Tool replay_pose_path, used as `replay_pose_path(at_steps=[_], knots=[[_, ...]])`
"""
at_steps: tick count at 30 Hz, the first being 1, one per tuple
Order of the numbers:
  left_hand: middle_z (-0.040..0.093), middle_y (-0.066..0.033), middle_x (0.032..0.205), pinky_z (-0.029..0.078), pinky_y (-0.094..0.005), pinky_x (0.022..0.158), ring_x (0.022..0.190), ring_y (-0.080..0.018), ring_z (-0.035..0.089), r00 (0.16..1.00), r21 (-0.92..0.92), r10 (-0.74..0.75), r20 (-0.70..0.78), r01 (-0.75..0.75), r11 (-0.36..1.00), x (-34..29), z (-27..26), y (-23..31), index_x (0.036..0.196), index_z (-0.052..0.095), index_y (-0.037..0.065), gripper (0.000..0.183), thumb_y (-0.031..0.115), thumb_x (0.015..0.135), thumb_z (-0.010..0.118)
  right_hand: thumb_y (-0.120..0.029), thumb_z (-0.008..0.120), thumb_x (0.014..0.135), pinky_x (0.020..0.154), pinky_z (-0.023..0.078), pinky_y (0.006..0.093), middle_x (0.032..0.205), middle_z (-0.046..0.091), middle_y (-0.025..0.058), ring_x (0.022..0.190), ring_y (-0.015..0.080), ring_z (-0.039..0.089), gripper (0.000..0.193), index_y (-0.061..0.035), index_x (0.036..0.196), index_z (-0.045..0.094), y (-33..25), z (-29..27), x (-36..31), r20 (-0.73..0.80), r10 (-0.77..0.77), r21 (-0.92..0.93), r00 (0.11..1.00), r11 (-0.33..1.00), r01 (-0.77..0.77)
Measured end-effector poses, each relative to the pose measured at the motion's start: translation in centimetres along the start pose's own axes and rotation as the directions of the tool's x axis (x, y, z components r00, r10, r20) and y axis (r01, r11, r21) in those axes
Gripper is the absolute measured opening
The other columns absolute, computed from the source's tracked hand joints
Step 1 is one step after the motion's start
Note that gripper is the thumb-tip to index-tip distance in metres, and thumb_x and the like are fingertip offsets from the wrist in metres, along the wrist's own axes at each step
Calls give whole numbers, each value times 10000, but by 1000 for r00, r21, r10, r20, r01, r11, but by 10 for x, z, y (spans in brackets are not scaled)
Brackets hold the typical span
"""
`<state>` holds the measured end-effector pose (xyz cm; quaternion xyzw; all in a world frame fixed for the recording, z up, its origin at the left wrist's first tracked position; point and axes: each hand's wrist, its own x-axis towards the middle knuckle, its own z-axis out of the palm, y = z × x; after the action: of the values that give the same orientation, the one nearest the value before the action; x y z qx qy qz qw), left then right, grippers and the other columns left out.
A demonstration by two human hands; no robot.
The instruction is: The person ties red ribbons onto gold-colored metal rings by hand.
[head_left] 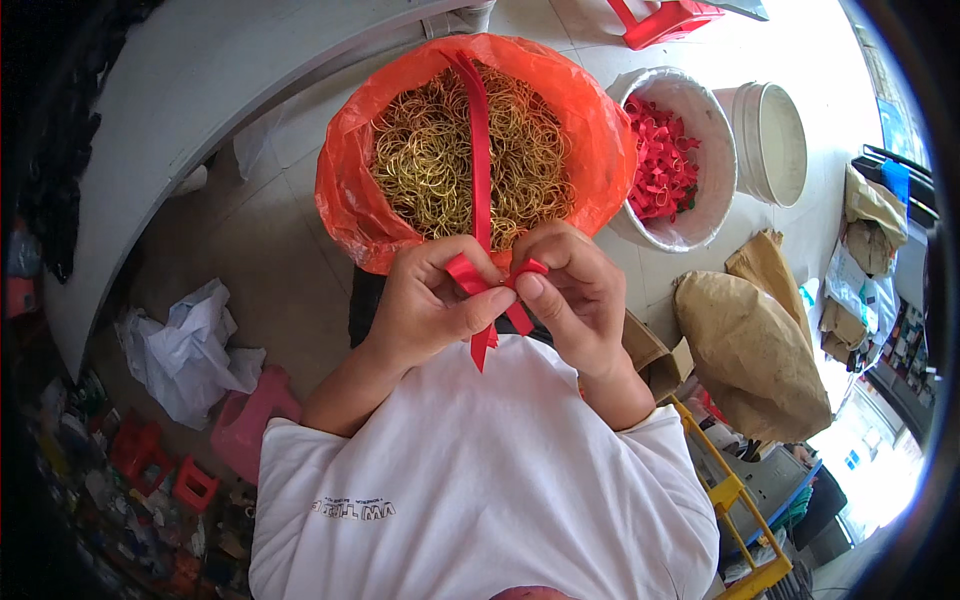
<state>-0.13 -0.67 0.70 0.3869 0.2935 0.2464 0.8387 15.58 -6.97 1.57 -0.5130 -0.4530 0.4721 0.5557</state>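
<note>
Close to my chest, both hands work at a red ribbon bow (463, 272) with loops at its sides and cut tails hanging below. My left hand (420, 300) is closed, thumb and fingers pinching the bow at its centre. From the other side my right hand (580, 295) pinches the same bow, its thumb over the right loop. A small gold glint shows between the fingertips, too small to name. Just beyond, a long red ribbon strip (480, 150) lies across a heap of thin gold wire loops (420, 150) in an orange plastic bag (345, 150).
Right of the bag stands a lined white bucket (728, 165) holding many red bows (660, 165), beside another pale bucket (785, 145). A brown sack (750, 350) and yellow metal frame (735, 490) are at my right. Crumpled white plastic (190, 350) lies left, below the curved table (180, 130).
</note>
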Motion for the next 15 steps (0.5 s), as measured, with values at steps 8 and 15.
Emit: replay_pose_path(at_steps=[8,15], knots=[[580,4,649,393,-166,483,565,-17,523,1000,-7,2,0,-2,1000,0,4,0,821,584,2,101,61,801,664,-39,594,826,659,408,247,860,551,96,753,130,517,95,30,791,538,5,3,-6,-97,39,231,995,973,-15],[581,-4,635,405,-175,463,531,-31,524,999,-20,20,-44,-21,1000,-2,1,-9,836,598,-11,131,110,829,649,-91,623,832,651,414,244,852,544,66,749,122,518,136,14,797,544,4,1,-3,-35,132,183,991,975,-123]])
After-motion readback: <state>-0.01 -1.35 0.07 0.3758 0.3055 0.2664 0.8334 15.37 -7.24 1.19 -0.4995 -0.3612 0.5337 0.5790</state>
